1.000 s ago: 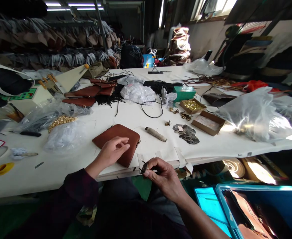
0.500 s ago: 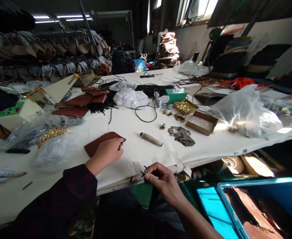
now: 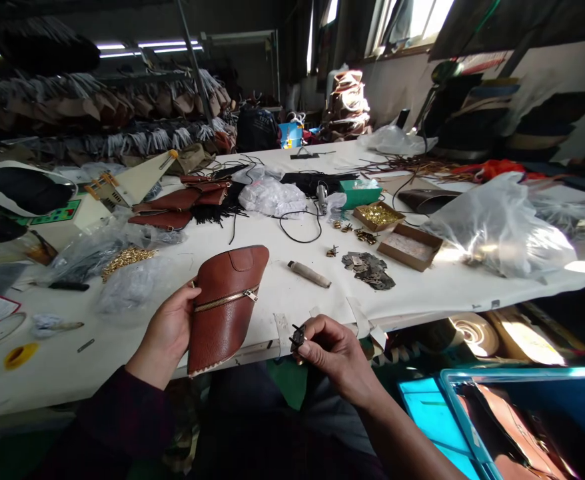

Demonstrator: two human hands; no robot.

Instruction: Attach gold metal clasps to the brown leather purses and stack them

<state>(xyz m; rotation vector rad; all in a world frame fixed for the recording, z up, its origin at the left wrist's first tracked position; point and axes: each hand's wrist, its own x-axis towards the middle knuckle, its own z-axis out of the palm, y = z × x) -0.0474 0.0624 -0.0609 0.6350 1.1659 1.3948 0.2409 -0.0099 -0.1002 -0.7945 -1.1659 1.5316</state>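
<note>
My left hand [image 3: 167, 330] grips a brown leather piece [image 3: 217, 333] by its left edge, held up over the front of the table. A brass zipper [image 3: 225, 299] runs across it, and a rounded patch is stitched near the top. Between thumb and fingers of my right hand [image 3: 335, 353] is a small dark metal clasp [image 3: 298, 339] with thin prongs sticking out. The clasp is apart from the leather, to its right. Behind them a wrapped, pale-handled tool [image 3: 309, 274] lies on the white table, beside a pile of flat metal plates [image 3: 370, 270].
Open boxes [image 3: 410, 247] and loose brass clasps [image 3: 366, 236] sit behind the plates. A clear plastic bag [image 3: 502, 227] bulges at right. Brown leather pieces [image 3: 172, 212] lie back left, near gold-coloured parts [image 3: 127, 262]. Below the table edge, a blue crate [image 3: 447, 400] holds leather goods.
My left hand has lifted the leather piece from the table and brought it nearer, its zipper side now showing. My right hand has moved slightly right, still pinching the clasp, which is turned.
</note>
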